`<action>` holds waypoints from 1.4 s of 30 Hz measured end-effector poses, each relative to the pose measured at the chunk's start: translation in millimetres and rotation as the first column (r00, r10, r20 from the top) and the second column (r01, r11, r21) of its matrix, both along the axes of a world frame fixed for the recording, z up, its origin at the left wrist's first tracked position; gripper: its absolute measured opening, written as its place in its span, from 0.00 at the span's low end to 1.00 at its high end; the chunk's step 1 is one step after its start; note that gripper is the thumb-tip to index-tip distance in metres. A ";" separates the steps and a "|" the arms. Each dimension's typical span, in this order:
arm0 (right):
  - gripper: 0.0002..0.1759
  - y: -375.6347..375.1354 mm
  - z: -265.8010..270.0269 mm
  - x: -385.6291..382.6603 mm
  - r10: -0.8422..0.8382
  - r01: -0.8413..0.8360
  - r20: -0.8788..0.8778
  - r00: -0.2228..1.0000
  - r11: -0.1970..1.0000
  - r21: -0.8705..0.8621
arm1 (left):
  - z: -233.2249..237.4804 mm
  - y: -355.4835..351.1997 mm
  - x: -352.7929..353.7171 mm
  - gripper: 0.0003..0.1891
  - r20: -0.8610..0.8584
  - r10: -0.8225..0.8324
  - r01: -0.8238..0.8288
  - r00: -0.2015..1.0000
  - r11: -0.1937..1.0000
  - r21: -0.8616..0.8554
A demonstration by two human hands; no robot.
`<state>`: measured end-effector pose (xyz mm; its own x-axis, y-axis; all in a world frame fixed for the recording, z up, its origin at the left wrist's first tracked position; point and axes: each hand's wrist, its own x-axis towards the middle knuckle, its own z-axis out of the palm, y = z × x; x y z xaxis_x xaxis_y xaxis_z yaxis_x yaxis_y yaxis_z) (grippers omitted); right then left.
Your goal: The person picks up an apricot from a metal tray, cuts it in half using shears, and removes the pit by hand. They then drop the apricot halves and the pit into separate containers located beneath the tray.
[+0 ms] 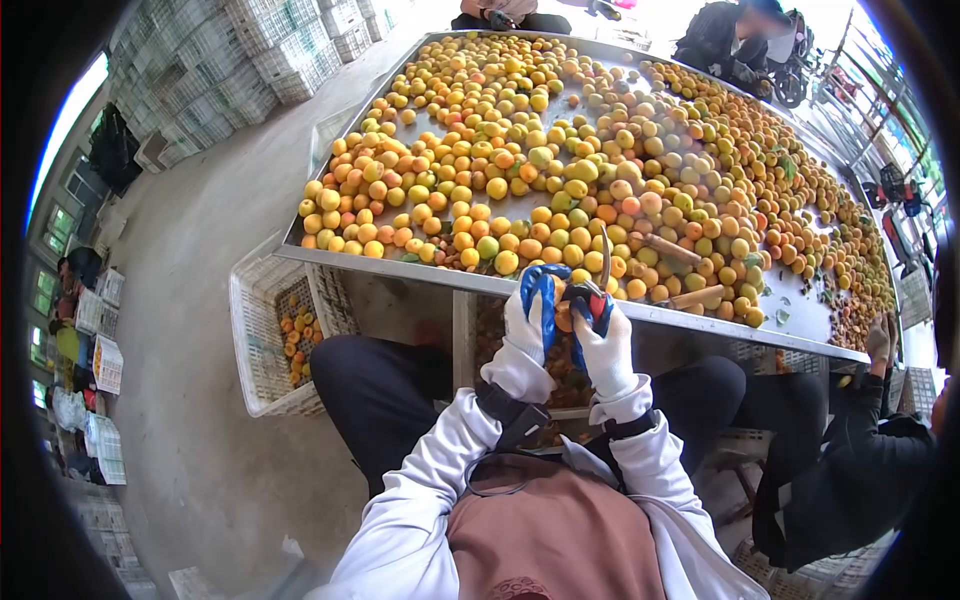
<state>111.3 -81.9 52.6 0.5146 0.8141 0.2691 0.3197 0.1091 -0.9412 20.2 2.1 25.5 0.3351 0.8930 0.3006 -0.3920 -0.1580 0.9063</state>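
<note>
My left hand (539, 305), in a white and blue glove, is closed on an orange fruit (562, 316) just off the table's front edge. Beside it my right hand (600, 325), gloved the same way, grips a curved knife (604, 262) with a red and black handle, its blade pointing up. Both hands are close together. Behind them a metal-edged table (400, 268) bears a wide spread of yellow and orange fruits (500, 187). Two brown wooden handles (672, 250) lie among the fruits to the right of the knife.
A white crate (245, 345) holding halved fruits stands on the floor at left. Another crate with fruit pieces is below my hands. A person (860, 460) sits close on the right; others are at the far side. Stacked crates (215, 75) stand at the back left.
</note>
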 end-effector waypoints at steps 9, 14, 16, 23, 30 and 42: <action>0.18 1.4 -12.2 0.2 -0.141 0.159 0.127 0.982 0.977 -0.143 | -4.3 -1.0 17.7 0.25 0.592 0.048 0.463 0.805 0.573 -0.677; 0.15 -5.7 27.4 22.4 0.032 0.086 -0.530 0.847 0.977 0.195 | -12.6 7.4 8.2 0.30 0.472 -0.062 0.422 0.879 0.562 -0.711; 0.18 2.7 40.0 26.2 0.119 0.123 -0.676 0.727 0.946 0.299 | -3.9 -4.0 12.9 0.30 0.318 -0.149 0.336 0.936 0.644 -0.687; 0.20 20.1 48.0 30.2 0.239 0.291 -0.770 0.591 0.827 0.480 | 4.4 -37.5 23.9 0.23 0.177 -0.256 0.310 0.950 0.735 -0.603; 0.19 24.2 27.7 30.2 0.255 0.284 -0.701 0.666 0.782 0.554 | 0.3 -48.5 36.8 0.20 0.052 -0.149 0.156 0.987 0.862 -0.482; 0.20 12.9 16.6 50.8 0.584 0.072 -0.797 0.158 0.798 0.599 | -3.5 -31.6 42.9 0.17 0.105 -0.197 0.223 0.975 0.842 -0.491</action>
